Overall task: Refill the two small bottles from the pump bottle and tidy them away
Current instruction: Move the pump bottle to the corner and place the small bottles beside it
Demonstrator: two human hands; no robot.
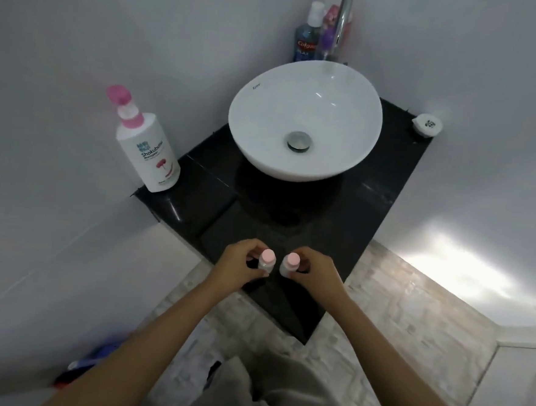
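I see left hand (pixel 240 261) and right hand (pixel 314 269) each grasping a small pink-capped clear bottle (pixel 266 260) (pixel 288 264), upright on the black stone counter (pixel 371 210). White pink-pump bottle (pixel 148 150) stands far left, beside white bowl basin (pixel 304 119); path unobstructed.

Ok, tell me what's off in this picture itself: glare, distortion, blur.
Head view: wide-angle bending curves the walls and the black counter; a blown-out glare patch lies on the floor at right; the sink carries small highlights; the mouthwash bottle and tap at the back look soft; the two small bottles in both hands are slightly blurred.
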